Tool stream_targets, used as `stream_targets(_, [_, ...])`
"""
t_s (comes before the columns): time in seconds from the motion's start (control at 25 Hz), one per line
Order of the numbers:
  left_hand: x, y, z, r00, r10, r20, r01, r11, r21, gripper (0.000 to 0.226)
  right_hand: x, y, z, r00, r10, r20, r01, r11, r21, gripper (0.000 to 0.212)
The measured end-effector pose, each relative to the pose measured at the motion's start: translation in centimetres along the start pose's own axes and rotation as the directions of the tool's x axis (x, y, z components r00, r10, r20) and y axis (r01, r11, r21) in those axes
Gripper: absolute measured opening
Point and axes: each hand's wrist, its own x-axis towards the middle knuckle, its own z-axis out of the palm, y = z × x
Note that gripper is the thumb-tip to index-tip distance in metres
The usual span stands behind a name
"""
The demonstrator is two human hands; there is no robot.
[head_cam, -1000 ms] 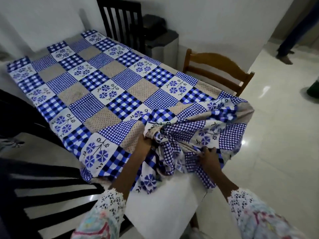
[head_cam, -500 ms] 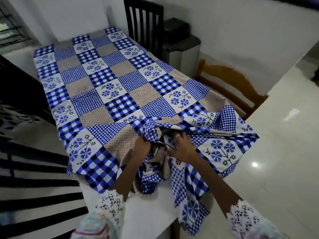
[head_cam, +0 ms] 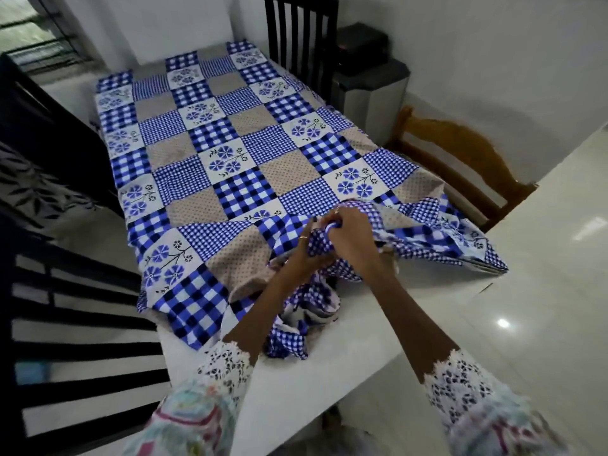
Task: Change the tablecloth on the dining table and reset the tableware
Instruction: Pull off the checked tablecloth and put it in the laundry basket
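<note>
A blue, white and beige patchwork tablecloth (head_cam: 210, 153) covers most of the white dining table (head_cam: 296, 383); its near end is pulled back and bunched, leaving the near tabletop bare. My right hand (head_cam: 350, 240) grips a gathered fold of the cloth at the middle of the near edge. My left hand (head_cam: 304, 255) lies just under and left of it, fingers curled into the same bunch. A loose tail of cloth (head_cam: 296, 327) trails toward me between my forearms. No tableware is in view.
A black slatted chair (head_cam: 301, 37) stands at the far end, a brown wooden chair (head_cam: 460, 159) on the right side, and dark chairs (head_cam: 65, 307) along the left. A grey bin (head_cam: 371, 90) sits by the wall. Glossy white floor (head_cam: 543, 291) lies to the right.
Both hands have come together and moved farther up the table, gathering more cloth. The right corner that hung over the edge is now drawn onto the table, and more bare tabletop shows near me.
</note>
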Motion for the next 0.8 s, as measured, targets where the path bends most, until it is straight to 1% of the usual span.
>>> stream_targets(0.04, [0.3,0.5,0.5,1.0,0.025,-0.017,-0.025,0.999,0.024,0.063,-0.5,0.2,0.2,0.996,-0.003,0.092,0.002,1.0,0.004,0.019])
stream_targets(0.08, [0.7,0.7,0.7,0.998,0.047,-0.035,-0.042,0.99,0.136,0.05,-1.1,1.7,0.4,0.984,0.0,0.177,-0.016,0.996,0.088,0.02])
stream_targets(0.12, [1.2,0.2,0.7,0.996,0.078,-0.041,-0.064,0.96,0.271,0.041,-1.8,3.4,0.2,0.968,-0.005,0.251,-0.059,0.968,0.244,0.023])
stream_targets(0.16, [1.5,-0.4,0.9,0.994,0.112,-0.019,-0.096,0.919,0.381,0.036,-2.6,5.4,-0.2,0.953,0.005,0.304,-0.124,0.92,0.373,0.027])
stream_targets(0.2, [1.6,-1.1,1.2,0.993,0.115,0.003,-0.105,0.89,0.444,0.035,-3.2,7.4,-0.7,0.947,0.044,0.319,-0.192,0.873,0.448,0.03])
stream_targets(0.24, [1.8,-1.6,1.7,0.995,0.1,0.012,-0.095,0.885,0.456,0.033,-3.3,9.4,-1.2,0.955,0.148,0.257,-0.25,0.869,0.428,0.031])
stream_targets(0.28, [2.1,-1.9,2.5,0.996,0.087,0.009,-0.082,0.893,0.442,0.03,-3.2,11.7,-1.6,0.96,0.257,0.112,-0.28,0.893,0.352,0.033])
stream_targets(0.32, [2.4,-1.8,3.4,0.997,0.079,0.011,-0.077,0.904,0.42,0.026,-3.0,14.5,-1.7,0.943,0.33,-0.053,-0.316,0.932,0.179,0.038])
stream_targets(0.36, [2.6,-1.5,4.2,0.996,0.086,0.03,-0.091,0.918,0.386,0.02,-3.1,16.7,-1.9,0.909,0.389,-0.149,-0.389,0.921,0.033,0.046])
stream_targets(0.4, [2.7,-1.0,5.1,0.996,0.069,0.064,-0.088,0.926,0.367,0.014,-3.1,18.3,-1.8,0.872,0.459,-0.168,-0.471,0.882,-0.032,0.052])
stream_targets(0.44, [3.1,-0.6,6.0,0.994,0.058,0.088,-0.087,0.923,0.375,0.009,-3.0,19.2,-1.6,0.853,0.506,-0.132,-0.514,0.857,-0.039,0.055])
stream_targets(0.48, [3.6,-0.5,6.9,0.995,0.038,0.094,-0.074,0.904,0.422,0.016,-2.9,19.8,-1.4,0.847,0.528,-0.061,-0.53,0.848,-0.017,0.055])
stream_targets(0.52, [4.1,-0.4,7.6,0.996,0.003,0.091,-0.049,0.858,0.511,0.029,-2.8,20.1,-1.0,0.855,0.519,-0.013,-0.519,0.855,0.007,0.051])
stream_targets(0.56, [4.7,-0.4,8.2,0.995,-0.037,0.089,-0.026,0.785,0.619,0.042,-2.6,20.5,-0.9,0.861,0.508,-0.016,-0.507,0.861,0.028,0.044])
stream_targets(0.64, [6.1,-0.3,9.3,0.988,-0.135,0.077,0.016,0.584,0.812,0.069,-2.2,21.2,-1.9,0.848,0.515,-0.129,-0.518,0.856,0.015,0.037])
stream_targets(0.68, [6.6,-0.1,9.7,0.987,-0.145,0.064,0.015,0.487,0.873,0.081,-2.0,21.6,-2.9,0.827,0.527,-0.194,-0.542,0.84,-0.027,0.038])
stream_targets(0.72, [7.2,0.3,10.3,0.989,-0.138,0.057,0.008,0.428,0.904,0.086,-1.6,22.8,-3.5,0.794,0.557,-0.243,-0.59,0.802,-0.089,0.04])
stream_targets(0.76, [7.8,0.6,11.2,0.992,-0.106,0.074,-0.028,0.38,0.924,0.083,-1.2,23.3,-4.6,0.757,0.581,-0.299,-0.637,0.759,-0.137,0.045])
stream_targets(0.8, [8.0,0.9,12.2,0.989,-0.104,0.108,-0.062,0.376,0.925,0.077,-0.8,24.1,-5.3,0.718,0.602,-0.349,-0.671,0.732,-0.117,0.055])
